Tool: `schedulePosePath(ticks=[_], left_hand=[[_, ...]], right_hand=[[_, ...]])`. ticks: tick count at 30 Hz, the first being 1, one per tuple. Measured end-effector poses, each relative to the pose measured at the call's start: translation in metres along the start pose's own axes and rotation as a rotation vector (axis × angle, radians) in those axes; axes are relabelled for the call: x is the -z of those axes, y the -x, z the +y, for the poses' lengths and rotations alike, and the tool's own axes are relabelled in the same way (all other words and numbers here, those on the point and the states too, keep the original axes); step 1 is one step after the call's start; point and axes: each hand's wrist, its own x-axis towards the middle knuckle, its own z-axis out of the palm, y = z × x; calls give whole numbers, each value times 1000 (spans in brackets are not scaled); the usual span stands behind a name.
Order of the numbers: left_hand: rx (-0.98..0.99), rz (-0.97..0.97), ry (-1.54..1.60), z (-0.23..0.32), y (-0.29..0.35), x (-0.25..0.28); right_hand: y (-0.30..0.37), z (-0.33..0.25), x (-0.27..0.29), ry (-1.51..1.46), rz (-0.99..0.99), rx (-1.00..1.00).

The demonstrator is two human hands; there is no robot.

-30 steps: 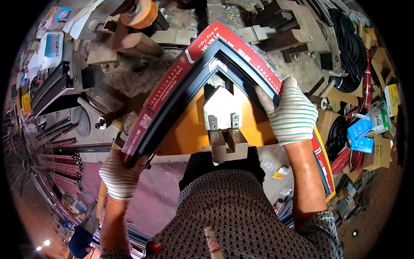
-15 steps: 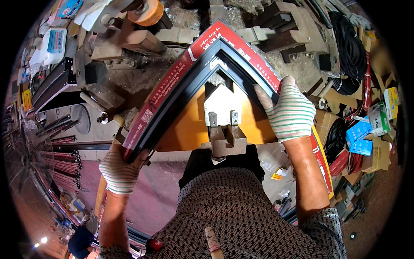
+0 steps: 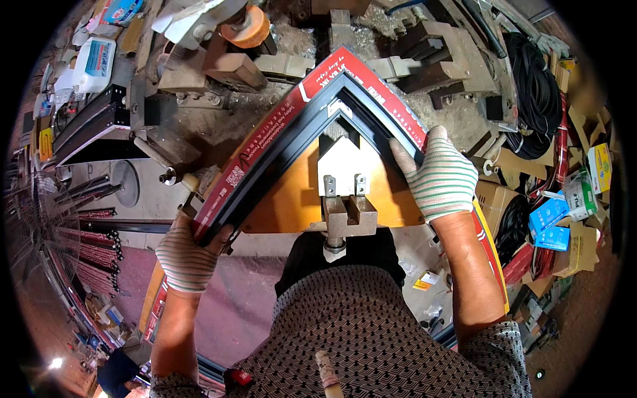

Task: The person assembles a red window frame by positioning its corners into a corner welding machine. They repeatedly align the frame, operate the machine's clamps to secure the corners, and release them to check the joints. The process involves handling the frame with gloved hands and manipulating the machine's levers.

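A dark window-frame corner (image 3: 279, 156), with red printed protective film along its outer edge, points away from me in an upside-down V. My left hand (image 3: 189, 255), in a striped knit glove, grips the lower end of its left leg. Wearing a matching glove, my right hand (image 3: 443, 176) grips the end of the right leg, thumb on the inner side. Inside the V stands a pointed white block (image 3: 343, 166), fixed above a steel bracket (image 3: 350, 215) on an orange-brown plate (image 3: 282, 199). The left fingertips are partly hidden beneath the frame.
Heavy metal machine blocks (image 3: 235, 71) lie beyond the corner, with an orange roller (image 3: 245, 28) at upper left. On the right are coiled black hoses (image 3: 531, 86) and cardboard boxes (image 3: 577, 249). A fan (image 3: 43, 232) and stacked red-filmed profiles (image 3: 99, 259) are at left.
My view has shifted slightly, so the machine sits lower in the picture. Both hands keep hold of the window-frame corner, which stays around the white block's point.
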Motion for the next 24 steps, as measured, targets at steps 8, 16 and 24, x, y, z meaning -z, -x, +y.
schedulePosePath(ticks=[8,16,24], left_hand=[[33,-5,-92,0,1,-1],[16,-30,-124,1,-2,-2],[-75,-39,-115,3,-8,5]], right_hand=[[0,-2,4,-35,-20,-7],[2,3,2,-48,14,46],[4,1,-1,-48,31,-57]])
